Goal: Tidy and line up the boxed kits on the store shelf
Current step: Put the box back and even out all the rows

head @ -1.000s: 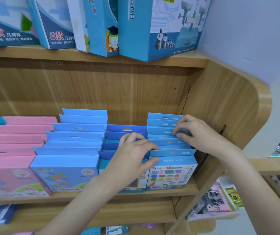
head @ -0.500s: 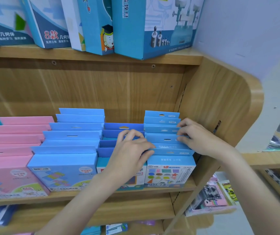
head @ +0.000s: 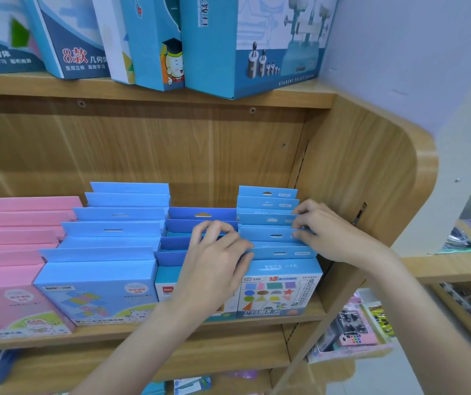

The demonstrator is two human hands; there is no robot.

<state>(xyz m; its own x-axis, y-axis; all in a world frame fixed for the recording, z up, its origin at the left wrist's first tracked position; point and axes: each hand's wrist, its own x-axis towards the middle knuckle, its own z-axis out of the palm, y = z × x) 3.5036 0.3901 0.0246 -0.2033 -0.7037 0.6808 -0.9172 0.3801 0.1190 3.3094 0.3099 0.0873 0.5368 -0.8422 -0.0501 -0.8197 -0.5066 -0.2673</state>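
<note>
Rightmost file of shape-kit boxes (head: 274,238) running front to back, bracketed. Left hand (head: 217,263) pinching its left edge; right hand (head: 328,232), nearer the shelf wall (head: 356,181), pinching the right.

Shelving: light wood-grain shelf unit (head: 171,155) with a plain back panel held by dark screws (head: 81,104).
Side: rounded wooden end panel (head: 371,178) at the unit's right edge.
Wall: pale lilac painted wall (head: 416,52) beyond that panel.
Floor: pale floor (head: 371,377), lower right corner.
Light: soft, even.
</note>
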